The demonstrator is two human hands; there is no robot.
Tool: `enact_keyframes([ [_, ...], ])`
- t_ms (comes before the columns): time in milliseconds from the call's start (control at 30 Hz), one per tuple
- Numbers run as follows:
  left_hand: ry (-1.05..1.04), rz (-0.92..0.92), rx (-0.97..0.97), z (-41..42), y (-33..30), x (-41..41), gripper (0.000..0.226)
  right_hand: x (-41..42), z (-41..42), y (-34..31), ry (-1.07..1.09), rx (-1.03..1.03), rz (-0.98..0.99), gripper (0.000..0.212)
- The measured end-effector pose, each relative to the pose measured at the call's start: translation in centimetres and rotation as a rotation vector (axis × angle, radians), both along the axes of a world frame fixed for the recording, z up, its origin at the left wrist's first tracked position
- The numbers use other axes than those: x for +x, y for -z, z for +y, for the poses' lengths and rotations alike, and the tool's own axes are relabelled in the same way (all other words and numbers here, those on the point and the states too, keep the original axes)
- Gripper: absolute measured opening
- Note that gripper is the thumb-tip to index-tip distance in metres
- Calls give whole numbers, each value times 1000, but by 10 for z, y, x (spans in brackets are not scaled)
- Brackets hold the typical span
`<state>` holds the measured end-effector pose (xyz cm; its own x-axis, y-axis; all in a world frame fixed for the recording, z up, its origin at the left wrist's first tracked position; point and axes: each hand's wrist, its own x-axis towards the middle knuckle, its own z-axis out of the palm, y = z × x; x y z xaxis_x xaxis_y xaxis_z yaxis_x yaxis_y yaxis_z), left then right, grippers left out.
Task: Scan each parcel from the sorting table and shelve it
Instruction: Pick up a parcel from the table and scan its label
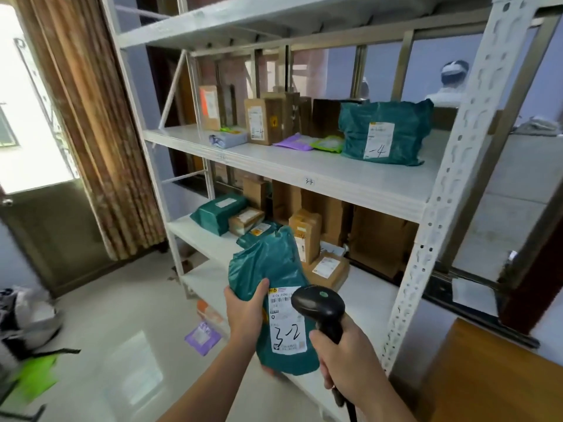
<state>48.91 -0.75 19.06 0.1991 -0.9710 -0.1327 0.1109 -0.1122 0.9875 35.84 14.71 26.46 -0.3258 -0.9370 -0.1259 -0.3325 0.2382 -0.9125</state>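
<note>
Black scanner [316, 303]: right hand [344, 357] curled tight round the handle. Head is aimed at the label, nearly on it.
Left hand [246, 315]: grips the teal parcel [274, 263] at its left edge. Thumb on the front, fingers behind and out of view.
Parcel position: up in the air betw. the two hands, in front of the rack's [451, 166] lower tiers. Not yet shelved.
Handling: soft poly mailer, wrinkled and sagging, prob. light since one hand carries it. The film looks slick, so it could slide out of a loose pinch.
Where to hold: mid-edge w/ a full-hand clamp, as now. Keep the label side flat for the beam. No sign of anything fragile, but can't tell what's inside.
Label [288, 327]: white sticker w/ "3-2" handwritten big in marker. Barcode and print above are too small to read. Yellow-red logo at the top corner, brand unreadable.
Low tier: brown boxes [306, 236], white stickers, print illegible.
Mid tier: box [262, 121] marked "11-4". The big teal bag [384, 132] shows only "-4".
Shelf-edge tag [309, 180]: looks like "3-4", not sure.
</note>
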Motion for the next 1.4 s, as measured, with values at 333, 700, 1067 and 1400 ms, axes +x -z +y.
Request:
enact_keyframes([
  [333, -137, -8, 40, -84, 13, 33, 84, 16, -107, 10, -143, 98, -40, 23],
  [700, -126, -54, 145, -172, 49, 11, 85, -1, -194, 28, -141, 189, -54, 25],
  [1067, 279, -46, 120, -258, 75, -86, 58, -42, -239, 51, 188, 190, -92, 25],
  [1400, 623, -118, 145, -240, 103, -226, 85, -117, -195, 64, 547, 186, -122, 8],
])
